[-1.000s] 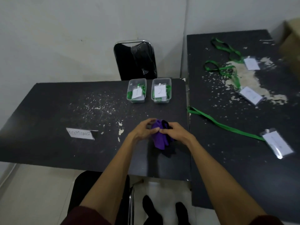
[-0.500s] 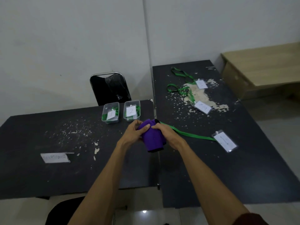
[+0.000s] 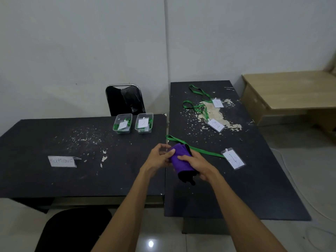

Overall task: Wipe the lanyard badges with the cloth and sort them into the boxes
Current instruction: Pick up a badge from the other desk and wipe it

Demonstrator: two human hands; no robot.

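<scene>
Both of my grips are on the folded purple cloth with a black underside, and I take that as my reference. The left grip pinches its upper left corner, with the fingers curled. The right grip is closed around its right edge, with the thumb lying across the purple face. The join between the left dark, paint-chipped surface and the right dark, paint-chipped surface runs beneath the cloth. Just right of the cloth lies the nearest clear plastic badge holder with a white card. Its green lanyard strap passes behind the cloth's top edge. I cannot tell whether strap and cloth touch. Farther beyond the cloth to the right is a second badge, and beyond that a third badge. Both have looped green straps and lie on a patch of bare, flaked paint. Beyond the cloth to the left stand two clear plastic boxes side by side. One is marked 1 and the other is marked 2. Each holds green strap and a white card. Well left of the cloth stands a folded white paper sign. A black metal-framed chair stands behind the boxes.
</scene>
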